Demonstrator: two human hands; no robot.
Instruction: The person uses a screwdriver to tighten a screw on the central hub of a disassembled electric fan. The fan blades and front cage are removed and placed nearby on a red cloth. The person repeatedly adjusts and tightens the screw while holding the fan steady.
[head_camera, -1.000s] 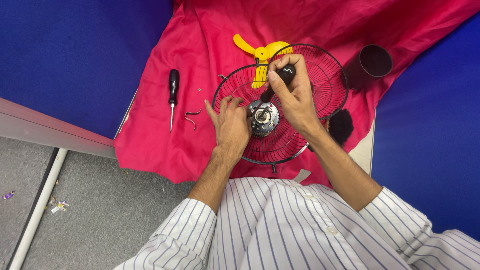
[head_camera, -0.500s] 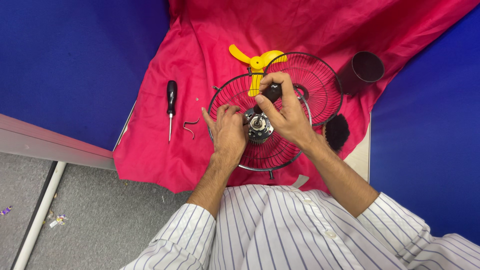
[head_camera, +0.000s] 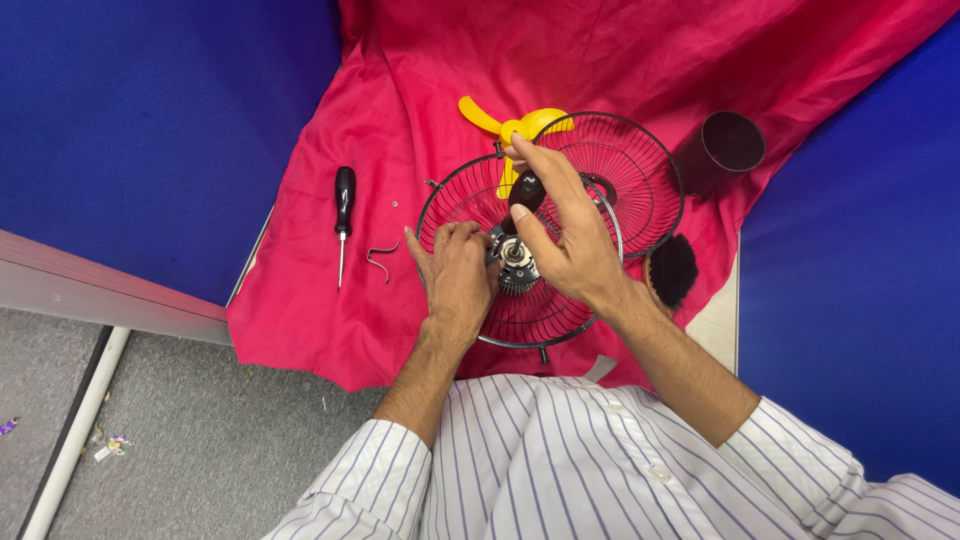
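Right hand (head_camera: 570, 245) pinches a dark-handled tool (head_camera: 526, 190) over the motor hub (head_camera: 517, 262). Left hand (head_camera: 458, 275), fingers curled, steadies the wire fan guard (head_camera: 470, 200). Far right, the dark cup's (head_camera: 728, 150) contents cannot be told.

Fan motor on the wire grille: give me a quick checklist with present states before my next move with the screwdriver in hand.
1. Left hand steadies the fan motor on the front wire grille: ok.
2. Right hand holds the dark-handled tool upright over the motor: ok.
3. Tool tip seated in a screw: cannot tell, fingers hide it.
4. Second grille overlaps the front one behind the hand and may crowd the grip: not ok.
5. Spare screwdriver lies on the red cloth, apart from the hands: ok.
6. Yellow fan blade lies off the motor, behind the grilles: ok.
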